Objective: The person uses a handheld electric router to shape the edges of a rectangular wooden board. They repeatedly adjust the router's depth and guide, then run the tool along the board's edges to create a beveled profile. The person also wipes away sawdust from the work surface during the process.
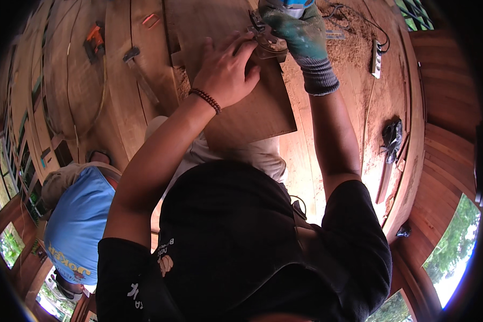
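A flat brown wooden board (252, 115) lies in front of me, its near end by my legs. My left hand (225, 75), bare with a beaded bracelet at the wrist, rests on the board with its fingers stretched out. Those fingertips are close to the metal base (271, 47) of a blue power tool (291, 5), which sits at the board's right edge. Around the tool's body is my right hand (300, 37), in a green and grey work glove. The top of the picture cuts off part of the tool, so its exact kind is unclear.
Left of the board lie a hammer (139, 70) and an orange-and-black tool (95, 42) with a cord. Sawdust (354, 64), a white power strip (377, 60) and a black bundle (392, 137) are on the right. A person in a blue shirt (80, 214) is at my left.
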{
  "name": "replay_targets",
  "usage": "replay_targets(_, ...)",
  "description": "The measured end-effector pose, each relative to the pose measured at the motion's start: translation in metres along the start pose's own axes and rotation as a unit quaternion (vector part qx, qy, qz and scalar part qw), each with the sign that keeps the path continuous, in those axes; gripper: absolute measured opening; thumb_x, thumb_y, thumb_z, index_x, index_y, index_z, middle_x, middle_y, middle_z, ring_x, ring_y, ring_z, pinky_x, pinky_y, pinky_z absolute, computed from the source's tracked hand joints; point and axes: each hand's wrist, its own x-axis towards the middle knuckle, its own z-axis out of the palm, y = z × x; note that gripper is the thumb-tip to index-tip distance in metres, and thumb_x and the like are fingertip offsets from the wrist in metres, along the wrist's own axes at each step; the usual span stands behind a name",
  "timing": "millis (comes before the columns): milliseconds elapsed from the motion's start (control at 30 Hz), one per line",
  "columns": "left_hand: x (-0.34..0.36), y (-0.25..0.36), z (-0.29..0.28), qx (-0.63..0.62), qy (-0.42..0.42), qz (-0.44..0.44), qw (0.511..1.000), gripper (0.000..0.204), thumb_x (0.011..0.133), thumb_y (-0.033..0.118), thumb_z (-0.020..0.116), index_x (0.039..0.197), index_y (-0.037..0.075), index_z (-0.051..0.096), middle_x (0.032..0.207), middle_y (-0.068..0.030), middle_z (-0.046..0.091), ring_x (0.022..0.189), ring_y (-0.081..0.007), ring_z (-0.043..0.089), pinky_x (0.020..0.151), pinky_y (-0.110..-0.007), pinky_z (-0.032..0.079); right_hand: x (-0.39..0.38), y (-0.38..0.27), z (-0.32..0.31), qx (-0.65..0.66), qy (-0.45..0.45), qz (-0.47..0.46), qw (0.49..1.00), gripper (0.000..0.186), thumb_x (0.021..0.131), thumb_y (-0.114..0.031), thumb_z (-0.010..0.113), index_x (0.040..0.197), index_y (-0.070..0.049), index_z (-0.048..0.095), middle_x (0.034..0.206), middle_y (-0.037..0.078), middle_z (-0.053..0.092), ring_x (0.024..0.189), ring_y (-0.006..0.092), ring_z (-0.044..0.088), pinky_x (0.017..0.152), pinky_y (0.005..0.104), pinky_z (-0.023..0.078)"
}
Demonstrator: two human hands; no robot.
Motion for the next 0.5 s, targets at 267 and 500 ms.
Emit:
replay_targets(267, 0.0, -0.002, 0.001, -0.006, 0.003, -0.006, 1.0, 0.053, 0.089, 0.029, 0.07, 0.137, 0.012, 0.056, 0.151, -0.0067, 0.056, 0.14, -0.0312, 0.052, 0.111, -0.073, 0.033, 0.013, 0.004, 0.003, 0.26, -0.181, 0.071, 0.946, 0.034, 0.095, 0.0, 0.067, 0.127, -0.001, 0.056, 0.103, 0.009, 0.072, 0.082, 0.0168, 0.071, 0.068, 0.0278, 0.058)
replay_targets(500, 0.001, -0.002, 0.0, -0.031, 0.01, 0.002, 0.999, 0.039, 0.09, 0.024, 0.07, 0.126, 0.013, 0.062, 0.147, -0.0052, 0.06, 0.139, -0.0297, 0.055, 0.109, -0.075, 0.034, -0.011, 0.007, -0.012, -0.225, 0.042, -0.063, 0.971, 0.029, 0.107, -0.016, 0.051, 0.132, 0.0, 0.055, 0.107, 0.014, 0.071, 0.076, 0.0177, 0.07, 0.067, 0.0267, 0.059)
